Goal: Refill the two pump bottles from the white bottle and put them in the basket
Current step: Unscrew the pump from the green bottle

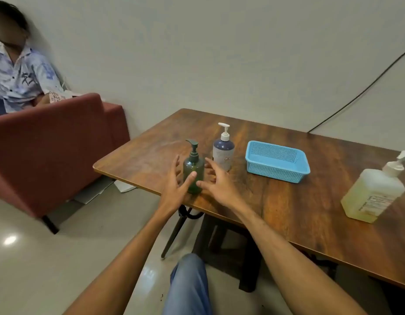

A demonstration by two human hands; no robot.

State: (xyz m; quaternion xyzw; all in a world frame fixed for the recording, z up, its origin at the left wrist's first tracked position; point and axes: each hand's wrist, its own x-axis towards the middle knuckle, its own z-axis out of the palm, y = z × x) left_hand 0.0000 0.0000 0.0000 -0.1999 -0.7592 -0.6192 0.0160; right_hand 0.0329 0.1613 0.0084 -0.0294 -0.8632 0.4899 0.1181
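Standing within left grip (174, 192): green bottle (193, 165)

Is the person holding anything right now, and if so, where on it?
Nothing is gripped. The left hand and right hand are spread open on either side of the green pump bottle, the thumbs at its lower body.

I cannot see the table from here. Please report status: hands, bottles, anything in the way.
Left hand and right hand open, flanking the green pump bottle, thumbs at its front. Bottle upright, pump on. Blue basket empty. Nothing in the way.
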